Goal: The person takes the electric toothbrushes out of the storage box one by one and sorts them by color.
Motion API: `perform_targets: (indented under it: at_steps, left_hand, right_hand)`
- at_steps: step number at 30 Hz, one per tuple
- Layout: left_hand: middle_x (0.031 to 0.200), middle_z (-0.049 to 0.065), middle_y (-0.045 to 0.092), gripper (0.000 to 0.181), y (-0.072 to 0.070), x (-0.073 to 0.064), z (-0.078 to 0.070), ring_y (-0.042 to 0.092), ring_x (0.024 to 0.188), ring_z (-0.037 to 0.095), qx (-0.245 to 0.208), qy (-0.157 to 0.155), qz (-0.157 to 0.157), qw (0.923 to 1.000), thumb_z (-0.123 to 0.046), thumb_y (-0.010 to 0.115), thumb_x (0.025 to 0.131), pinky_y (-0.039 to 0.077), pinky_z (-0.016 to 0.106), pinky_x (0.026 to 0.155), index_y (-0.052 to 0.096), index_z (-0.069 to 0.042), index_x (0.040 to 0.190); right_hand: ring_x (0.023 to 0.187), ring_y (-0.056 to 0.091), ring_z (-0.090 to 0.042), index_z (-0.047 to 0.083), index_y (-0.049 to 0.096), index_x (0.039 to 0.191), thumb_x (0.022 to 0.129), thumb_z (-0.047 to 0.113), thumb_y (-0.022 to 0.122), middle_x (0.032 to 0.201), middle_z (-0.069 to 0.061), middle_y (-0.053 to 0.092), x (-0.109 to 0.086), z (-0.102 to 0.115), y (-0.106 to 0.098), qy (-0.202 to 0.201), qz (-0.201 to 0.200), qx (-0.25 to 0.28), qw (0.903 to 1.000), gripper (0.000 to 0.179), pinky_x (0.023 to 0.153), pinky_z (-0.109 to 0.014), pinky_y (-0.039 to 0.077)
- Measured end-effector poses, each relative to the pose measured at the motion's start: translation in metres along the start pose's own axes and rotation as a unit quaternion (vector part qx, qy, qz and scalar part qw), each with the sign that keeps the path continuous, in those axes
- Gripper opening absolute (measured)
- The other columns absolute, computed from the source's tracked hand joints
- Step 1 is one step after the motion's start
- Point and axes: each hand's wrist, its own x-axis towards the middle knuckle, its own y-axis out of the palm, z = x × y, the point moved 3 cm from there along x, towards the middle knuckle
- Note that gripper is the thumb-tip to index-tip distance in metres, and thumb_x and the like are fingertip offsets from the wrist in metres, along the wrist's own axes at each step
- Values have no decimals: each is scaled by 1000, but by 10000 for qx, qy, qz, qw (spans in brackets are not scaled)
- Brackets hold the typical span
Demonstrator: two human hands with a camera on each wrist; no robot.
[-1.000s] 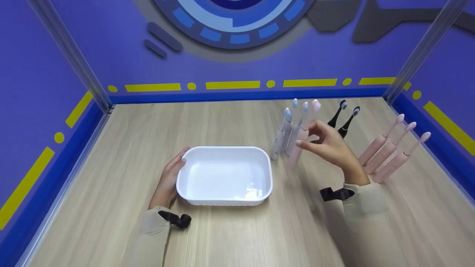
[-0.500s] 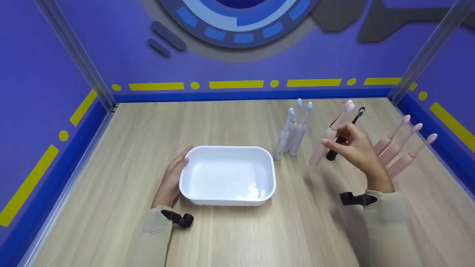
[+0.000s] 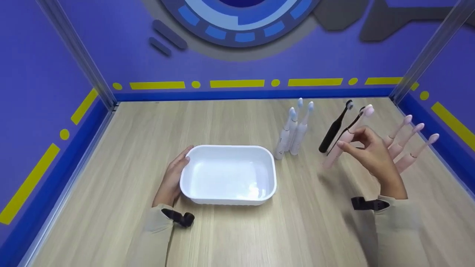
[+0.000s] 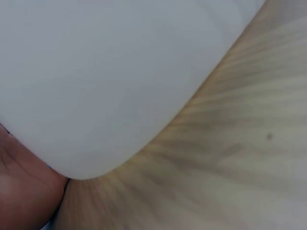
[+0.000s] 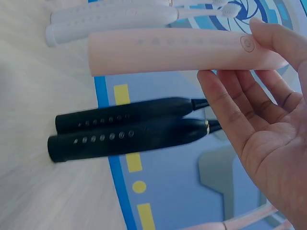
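Observation:
In the head view my right hand (image 3: 374, 157) pinches a pink electric toothbrush (image 3: 337, 150) between thumb and fingers, its head up and tilted right. The right wrist view shows the toothbrush handle (image 5: 163, 50), with the thumb near its round button. Just behind it two black electric toothbrushes (image 3: 331, 134) stand on the table, one partly hidden. My left hand (image 3: 172, 180) holds the left side of a white rectangular basin (image 3: 228, 202), with fingertips at the rim. The left wrist view has the basin wall (image 4: 110, 81) and part of the hand (image 4: 29, 187).
Three white electric toothbrushes (image 3: 282, 142) stand right of the basin's far corner. To the right, three pink toothbrushes (image 3: 406, 160) stand in a row, partly behind my right hand. Blue and purple walls (image 3: 237, 70) enclose the wooden table (image 3: 237, 237) at the back and sides.
My right hand has carried the pink toothbrush rightward, from beside the white toothbrushes to in front of the black ones. The left hand and basin stay in place.

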Motion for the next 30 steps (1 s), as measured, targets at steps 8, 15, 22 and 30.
perform_targets:
  at_steps: [8,15,22,30]
  left_hand:
    - [157,-1,30,46,0,1,-1,30,145,19,84,-7,-40,10000,-20,38,102,28,36,118,38,-18,148]
    - [157,-3,32,46,0,0,0,34,143,18,147,-59,-104,9998,-22,40,102,32,34,116,39,-21,147]
    - [157,-3,31,46,0,-1,0,32,144,18,139,-45,-72,9999,-21,39,102,30,34,117,37,-20,149]
    - [157,-3,31,46,0,-2,-1,33,143,17,152,-60,-75,9998,-22,39,103,31,34,117,37,-21,149]
  right_hand:
    - [95,53,2,4,52,109,86,18,72,99,10,55,-8,-12,-9,159,-42,-359,9992,34,80,-1,43]
    - [93,51,2,3,51,113,86,29,71,99,6,55,-15,-19,-21,680,294,-808,9940,42,74,-3,43]
    - [82,53,1,3,52,112,85,29,73,95,1,55,-24,-26,-37,894,477,-1105,9887,43,67,-9,48]
    - [78,58,1,3,54,106,83,22,75,87,7,60,-34,-24,-51,678,515,-904,9923,36,68,-8,49]
